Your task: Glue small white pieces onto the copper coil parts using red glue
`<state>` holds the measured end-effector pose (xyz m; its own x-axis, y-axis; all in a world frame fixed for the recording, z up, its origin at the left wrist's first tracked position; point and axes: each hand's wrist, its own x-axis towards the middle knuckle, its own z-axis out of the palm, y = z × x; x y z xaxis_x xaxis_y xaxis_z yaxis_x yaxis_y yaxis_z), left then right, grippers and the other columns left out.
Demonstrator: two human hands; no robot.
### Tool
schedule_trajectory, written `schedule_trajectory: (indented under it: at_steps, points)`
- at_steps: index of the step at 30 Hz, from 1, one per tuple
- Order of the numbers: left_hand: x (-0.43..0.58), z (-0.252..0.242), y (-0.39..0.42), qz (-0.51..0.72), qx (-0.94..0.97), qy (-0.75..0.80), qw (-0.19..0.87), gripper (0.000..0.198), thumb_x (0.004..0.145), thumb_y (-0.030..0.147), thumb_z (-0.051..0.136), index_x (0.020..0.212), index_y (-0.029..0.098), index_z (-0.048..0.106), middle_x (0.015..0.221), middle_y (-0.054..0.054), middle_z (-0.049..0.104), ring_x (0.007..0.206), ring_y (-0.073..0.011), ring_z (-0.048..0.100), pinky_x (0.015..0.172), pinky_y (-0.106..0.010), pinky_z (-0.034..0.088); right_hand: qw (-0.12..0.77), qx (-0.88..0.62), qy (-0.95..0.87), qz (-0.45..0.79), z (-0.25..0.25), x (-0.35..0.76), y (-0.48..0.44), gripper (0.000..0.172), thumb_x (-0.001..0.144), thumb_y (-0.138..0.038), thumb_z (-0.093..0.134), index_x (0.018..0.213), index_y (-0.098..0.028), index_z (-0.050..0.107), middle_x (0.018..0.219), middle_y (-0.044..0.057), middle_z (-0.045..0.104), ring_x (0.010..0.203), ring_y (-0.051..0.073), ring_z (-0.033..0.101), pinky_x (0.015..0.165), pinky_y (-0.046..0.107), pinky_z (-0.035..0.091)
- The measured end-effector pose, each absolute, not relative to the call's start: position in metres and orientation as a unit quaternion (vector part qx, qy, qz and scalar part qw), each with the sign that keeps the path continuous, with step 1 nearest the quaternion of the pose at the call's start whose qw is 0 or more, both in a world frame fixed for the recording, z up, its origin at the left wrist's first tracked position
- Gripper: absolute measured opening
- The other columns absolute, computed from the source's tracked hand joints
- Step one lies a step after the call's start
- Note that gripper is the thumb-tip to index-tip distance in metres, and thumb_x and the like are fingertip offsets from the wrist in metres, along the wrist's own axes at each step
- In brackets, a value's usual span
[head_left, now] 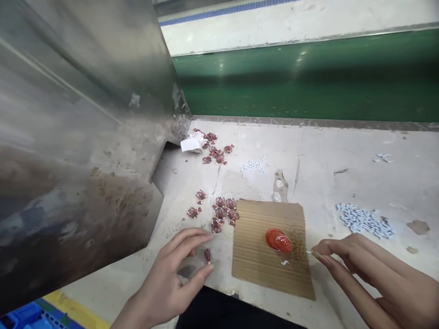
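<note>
— Well, left hand [168, 278]?
— Resting on the tabletop [325, 173], fingers apart, cupping round one small red part [207, 255], seemingly to keep it apart from the pile [223, 212].
— And right hand [372, 274]?
— Fingers pinched on a tiny white sliver [309, 252], tip just beside the glossy red blob [278, 241] on cardboard [254, 260].

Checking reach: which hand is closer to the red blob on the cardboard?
Right. The right hand sits just right of the red blob; left hand lies farther left, off the cardboard.

Two hands: left hand [170, 276], right hand [372, 269]. One cardboard sheet [260, 265], one red blob [278, 241], one crumpled paper [192, 143]; red parts [223, 213]: dozens.
</note>
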<state>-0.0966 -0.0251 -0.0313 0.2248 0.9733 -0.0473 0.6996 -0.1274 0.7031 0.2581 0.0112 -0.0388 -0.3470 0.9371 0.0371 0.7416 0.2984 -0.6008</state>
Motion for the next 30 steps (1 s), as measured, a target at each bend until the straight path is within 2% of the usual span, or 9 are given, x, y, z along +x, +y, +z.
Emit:
schedule_trajectory:
  at_steps: [4,8,11,14,16,20,23,26,30]
  points:
    - [-0.109,-0.018,-0.016,0.129,0.761,0.531,0.350,0.040,0.099,0.016,0.061,0.137,0.028,0.068,0.133,-0.013,0.072,0.115,-0.0284,0.075,0.096,-0.042,0.066,0.153,-0.550,-0.777,0.266,-0.034,0.256,0.009,0.027,0.112,-0.046,0.041,0.105,-0.030,0.062,0.089,0.003,0.064,0.071,0.021,0.067,0.060,0.032,0.050]
    - [-0.119,-0.010,-0.009,0.056,0.797,0.490,0.348,0.054,0.098,0.013,0.058,0.148,0.034,0.061,0.154,-0.012,0.063,0.129,-0.0320,0.071,0.099,-0.044,0.066,0.170,-0.530,-0.788,0.264,-0.033,0.256,0.008,0.023,0.112,-0.043,0.043,0.107,-0.030,0.062,0.088,0.002,0.063,0.070,0.018,0.067,0.060,0.030,0.051]
    - [-0.126,-0.013,-0.006,0.030,0.839,0.443,0.314,0.053,0.101,0.006,0.050,0.144,0.033,0.064,0.150,-0.010,0.067,0.135,-0.0304,0.067,0.102,-0.044,0.064,0.186,-0.516,-0.795,0.260,-0.031,0.256,0.010,0.019,0.112,-0.038,0.046,0.106,-0.030,0.061,0.088,0.001,0.064,0.071,0.018,0.069,0.059,0.028,0.053]
    - [-0.131,-0.021,-0.006,0.053,0.858,0.417,0.295,0.036,0.105,0.009,0.050,0.127,0.025,0.073,0.129,-0.011,0.076,0.118,-0.0271,0.074,0.094,-0.038,0.065,0.199,-0.486,-0.813,0.252,-0.026,0.252,0.015,0.015,0.111,-0.032,0.049,0.105,-0.029,0.062,0.085,0.001,0.066,0.068,0.016,0.070,0.056,0.024,0.055]
    - [-0.133,-0.027,-0.007,0.087,0.856,0.424,0.282,0.030,0.106,0.012,0.052,0.123,0.023,0.074,0.117,-0.010,0.078,0.108,-0.0248,0.077,0.089,-0.034,0.065,0.201,-0.485,-0.813,0.250,-0.022,0.247,0.018,0.016,0.111,-0.030,0.048,0.103,-0.028,0.063,0.083,0.001,0.066,0.065,0.015,0.070,0.054,0.024,0.055]
    - [-0.130,-0.034,-0.008,0.148,0.835,0.441,0.294,0.027,0.106,0.014,0.058,0.126,0.025,0.072,0.108,-0.006,0.078,0.095,-0.0194,0.079,0.081,-0.026,0.064,0.184,-0.497,-0.807,0.260,-0.018,0.238,0.021,0.023,0.112,-0.029,0.043,0.100,-0.025,0.063,0.082,0.002,0.064,0.064,0.016,0.069,0.053,0.027,0.054]
    - [-0.119,-0.035,-0.005,0.199,0.821,0.447,0.295,0.021,0.105,0.011,0.058,0.112,0.024,0.074,0.099,-0.003,0.077,0.084,-0.0151,0.077,0.071,-0.021,0.062,0.163,-0.493,-0.816,0.253,-0.020,0.232,0.021,0.024,0.113,-0.028,0.040,0.102,-0.025,0.061,0.083,0.002,0.064,0.062,0.017,0.069,0.052,0.028,0.054]
    - [-0.106,-0.040,-0.005,0.246,0.824,0.458,0.225,0.020,0.102,0.006,0.059,0.105,0.020,0.073,0.098,-0.005,0.079,0.087,-0.0173,0.076,0.079,-0.025,0.063,0.153,-0.488,-0.827,0.234,-0.021,0.228,0.023,0.024,0.114,-0.028,0.039,0.104,-0.025,0.061,0.083,0.001,0.063,0.061,0.018,0.069,0.050,0.030,0.052]
    - [-0.094,-0.054,-0.018,0.276,0.827,0.463,0.159,0.028,0.098,-0.002,0.063,0.116,0.017,0.075,0.106,-0.008,0.083,0.098,-0.0234,0.073,0.091,-0.035,0.062,0.150,-0.481,-0.831,0.236,-0.024,0.229,0.025,0.024,0.114,-0.030,0.039,0.104,-0.026,0.060,0.084,0.001,0.063,0.061,0.018,0.068,0.051,0.031,0.051]
